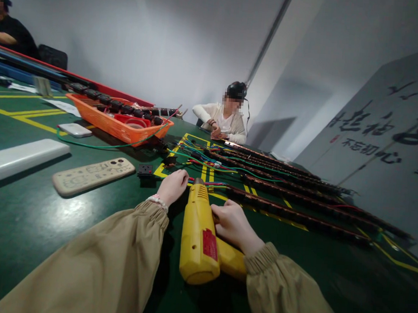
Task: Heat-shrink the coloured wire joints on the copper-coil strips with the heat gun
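My right hand [235,222] is wrapped round the grip of a yellow heat gun [198,232], which has a red label on its side. Its dark metal nozzle [199,180] points away from me, just over some thin coloured wires [218,183]. Left of the nozzle, my left hand [173,186] is closed with its fingers pinched at the end of these wires; the fingers hide the tip. The wires lead right into a long dark copper-edged strip [291,212] lying on the table. A small black socket block [145,173] sits just left of my left hand.
Several more strips [273,165] with loose wires lie beyond. An orange basket [125,129] of black parts stands back left. A phone in a beige case [93,176], a white power bank [26,159] and a white flat case [75,129] lie left. A person [229,112] sits opposite.
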A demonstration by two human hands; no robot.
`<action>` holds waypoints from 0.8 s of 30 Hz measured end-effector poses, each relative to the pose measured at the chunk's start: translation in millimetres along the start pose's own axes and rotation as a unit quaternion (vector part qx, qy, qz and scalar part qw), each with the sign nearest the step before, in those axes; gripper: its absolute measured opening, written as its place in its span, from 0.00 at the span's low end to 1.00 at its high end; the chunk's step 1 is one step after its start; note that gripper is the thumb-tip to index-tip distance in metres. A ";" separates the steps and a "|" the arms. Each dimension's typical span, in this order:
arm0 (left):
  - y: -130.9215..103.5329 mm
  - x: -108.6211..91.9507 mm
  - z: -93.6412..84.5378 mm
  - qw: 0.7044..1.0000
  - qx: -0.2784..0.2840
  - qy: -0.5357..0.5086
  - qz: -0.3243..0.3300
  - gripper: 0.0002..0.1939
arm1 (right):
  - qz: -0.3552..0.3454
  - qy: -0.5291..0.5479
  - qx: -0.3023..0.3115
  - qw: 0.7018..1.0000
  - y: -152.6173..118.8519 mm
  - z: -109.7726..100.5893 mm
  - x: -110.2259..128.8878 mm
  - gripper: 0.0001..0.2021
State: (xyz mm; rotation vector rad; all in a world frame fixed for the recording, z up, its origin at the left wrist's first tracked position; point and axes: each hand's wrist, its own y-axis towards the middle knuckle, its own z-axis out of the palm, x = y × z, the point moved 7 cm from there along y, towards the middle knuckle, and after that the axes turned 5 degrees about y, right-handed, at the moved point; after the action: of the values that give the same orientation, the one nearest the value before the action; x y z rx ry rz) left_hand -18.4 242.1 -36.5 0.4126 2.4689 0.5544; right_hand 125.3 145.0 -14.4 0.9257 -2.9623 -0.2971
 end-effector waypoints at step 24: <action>0.7 0.2 -0.4 1.000 0.017 -0.008 -0.020 0.10 | -0.013 0.021 0.003 1.000 4.6 0.7 8.8 0.02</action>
State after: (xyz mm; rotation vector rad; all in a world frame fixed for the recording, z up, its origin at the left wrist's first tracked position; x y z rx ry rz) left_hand -18.7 242.7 -36.0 0.3803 2.4682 0.4904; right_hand 115.4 143.8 -14.6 0.9598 -2.9169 -0.2669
